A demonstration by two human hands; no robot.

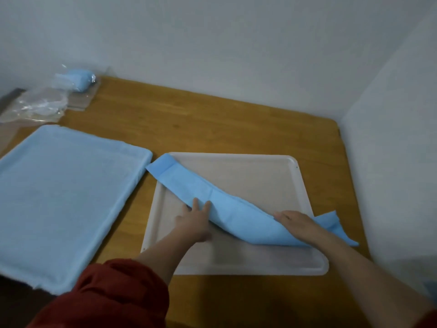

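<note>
Plain room corner, home or workroom, hard to say. Just a wooden tabletop (212, 124) against bare white walls (236, 43).
</note>
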